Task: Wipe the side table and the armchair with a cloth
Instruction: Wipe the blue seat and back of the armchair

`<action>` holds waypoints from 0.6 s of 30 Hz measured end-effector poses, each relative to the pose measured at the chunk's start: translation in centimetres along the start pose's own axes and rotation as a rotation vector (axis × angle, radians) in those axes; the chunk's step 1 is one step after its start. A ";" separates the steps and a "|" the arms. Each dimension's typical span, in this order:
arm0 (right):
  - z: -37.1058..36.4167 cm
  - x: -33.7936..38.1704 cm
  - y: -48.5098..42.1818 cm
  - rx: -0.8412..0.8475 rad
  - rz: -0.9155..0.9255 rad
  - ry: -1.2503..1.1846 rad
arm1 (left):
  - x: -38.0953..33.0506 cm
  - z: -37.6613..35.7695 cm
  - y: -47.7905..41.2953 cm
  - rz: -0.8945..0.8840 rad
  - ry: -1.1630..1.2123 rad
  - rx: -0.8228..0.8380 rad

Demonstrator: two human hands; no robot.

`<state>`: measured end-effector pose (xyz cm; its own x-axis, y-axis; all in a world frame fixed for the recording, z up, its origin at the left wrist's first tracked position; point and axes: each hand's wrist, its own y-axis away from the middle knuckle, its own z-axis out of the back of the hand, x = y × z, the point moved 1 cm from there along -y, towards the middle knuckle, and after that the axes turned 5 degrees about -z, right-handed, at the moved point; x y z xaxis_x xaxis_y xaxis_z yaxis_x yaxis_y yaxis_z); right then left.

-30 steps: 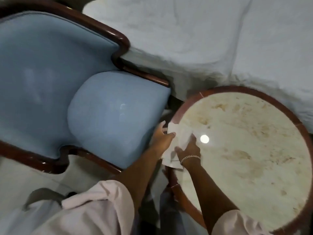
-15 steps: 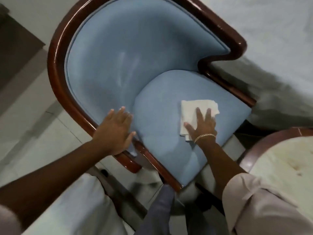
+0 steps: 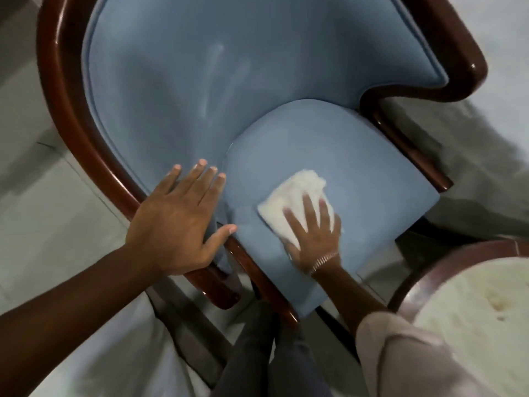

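Observation:
The armchair (image 3: 177,90) has light blue upholstery and a dark glossy wooden frame; it fills the upper middle of the head view. My right hand (image 3: 313,236) lies flat, fingers spread, pressing a folded white cloth (image 3: 294,196) onto the blue seat cushion (image 3: 357,173). My left hand (image 3: 177,222) rests open on the left armrest, palm down on the wooden rim and blue padding. The round side table (image 3: 458,325), marble top with a brown wooden rim, shows partly at the lower right.
A white bed cover (image 3: 503,81) lies at the upper right behind the chair. Pale floor tiles (image 3: 34,196) show on the left. My legs in dark trousers (image 3: 274,353) stand against the chair's front edge.
The cloth and both hands left the side table for the armchair. Since half a second ago my right hand has slid the cloth left and nearer across the seat; my left hand stays on the armrest.

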<state>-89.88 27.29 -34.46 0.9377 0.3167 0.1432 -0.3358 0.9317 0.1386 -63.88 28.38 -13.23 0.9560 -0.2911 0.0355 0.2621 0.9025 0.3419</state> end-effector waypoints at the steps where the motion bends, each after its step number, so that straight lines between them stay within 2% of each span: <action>1: 0.1 -2.3 2.4 0.000 -0.023 0.018 | 0.0 0.1 0.1 -0.001 0.008 -0.005; 3: 1.2 -7.4 3.7 0.065 -0.190 0.003 | -0.2 0.1 0.2 0.007 0.019 -0.005; 5: 2.5 -10.5 -0.1 0.102 -0.447 -0.072 | -0.1 -0.2 0.1 0.008 0.035 -0.038; 7: 3.4 -9.2 -5.5 0.079 -0.708 -0.183 | 0.1 -0.6 0.0 0.018 0.030 -0.069; 8: 3.4 -7.5 -7.1 0.067 -0.739 -0.211 | 0.0 -0.7 0.3 0.029 0.027 -0.074; 9: 3.0 -5.8 -7.7 0.056 -0.659 -0.192 | -0.2 -0.8 0.4 0.027 0.025 -0.068; 12: 0.8 0.4 -3.0 0.067 -0.125 -0.023 | 0.7 0.3 0.0 0.002 0.019 -0.112; 13: 0.4 0.4 0.4 0.089 0.010 -0.026 | 0.5 0.6 0.1 0.004 0.034 -0.156; 14: 3.6 1.3 2.0 0.041 0.094 -0.037 | 2.2 4.3 1.8 0.041 0.036 -0.193; 15: 6.6 1.5 1.4 -0.033 0.102 -0.091 | 4.0 7.9 3.0 0.044 -0.025 -0.280; 16: 6.3 -0.9 2.0 -0.007 0.024 -0.119 | 4.0 7.3 2.3 0.048 0.004 -0.305; 17: 6.6 -2.2 0.8 -0.015 -0.081 -0.109 | 4.2 7.4 1.0 0.022 -0.011 -0.310; 18: 6.5 -3.7 0.5 -0.046 -0.264 -0.202 | 3.6 7.1 0.6 0.011 -0.006 -0.299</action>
<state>-94.13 25.43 -28.54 0.9534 0.0256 0.3006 -0.0746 0.9854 0.1528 -61.24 25.63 -6.23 0.9585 -0.2820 0.0431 0.2798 0.9588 0.0498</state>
